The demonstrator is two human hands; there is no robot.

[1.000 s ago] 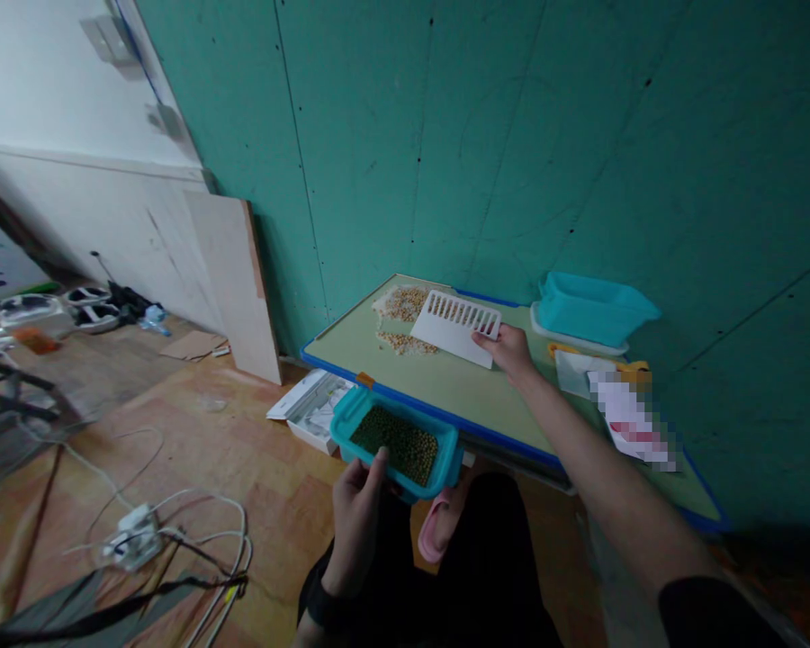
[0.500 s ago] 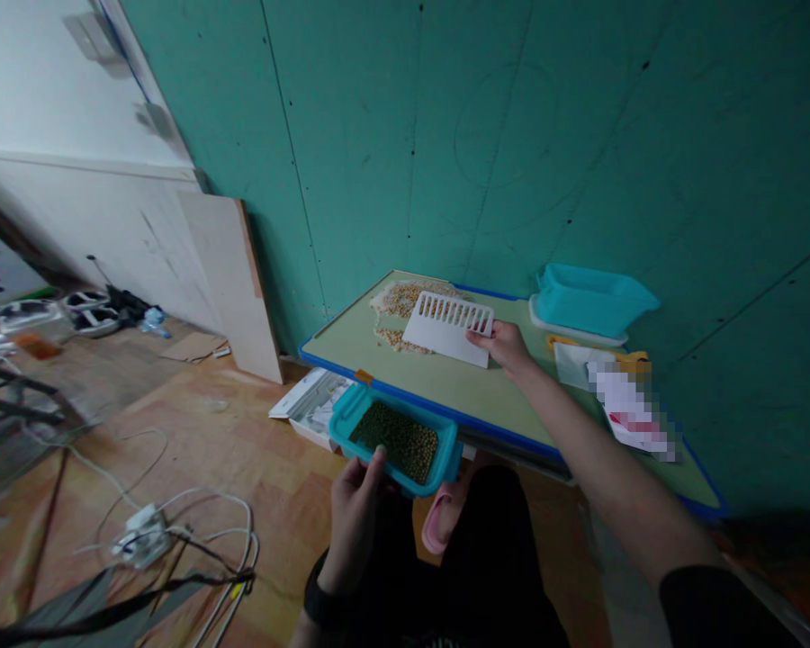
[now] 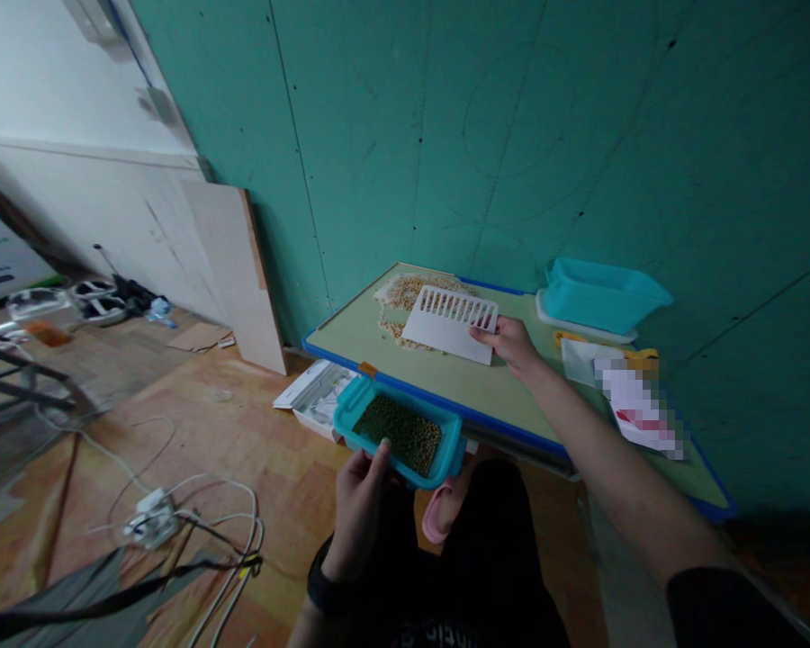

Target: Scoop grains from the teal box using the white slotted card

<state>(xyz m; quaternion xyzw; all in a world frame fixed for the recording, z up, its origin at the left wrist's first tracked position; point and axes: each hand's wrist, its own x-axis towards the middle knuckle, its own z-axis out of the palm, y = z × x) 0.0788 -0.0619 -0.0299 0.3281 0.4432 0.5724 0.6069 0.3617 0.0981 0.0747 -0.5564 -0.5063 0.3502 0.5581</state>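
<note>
My left hand grips the near rim of a turquoise plastic container, thumb over the edge. Green beans fill most of its bottom, with paler beans at the right end. The container is at the table's front edge. My right hand is closed on the right end of a white slotted scraper, held over the tabletop. Pale yellow beans or grains lie scattered to the left of and behind the scraper, which hides some of them.
The greenish tabletop has a blue edge. At its back right stands another turquoise container by the wall. A white packet, partly blurred, lies at the right. An open white box is under the front edge; cables and a power strip are on the floor.
The view has shifted slightly, moving the whole scene a little in the picture. Both hands keep their hold on the container and the scraper; little else differs.
</note>
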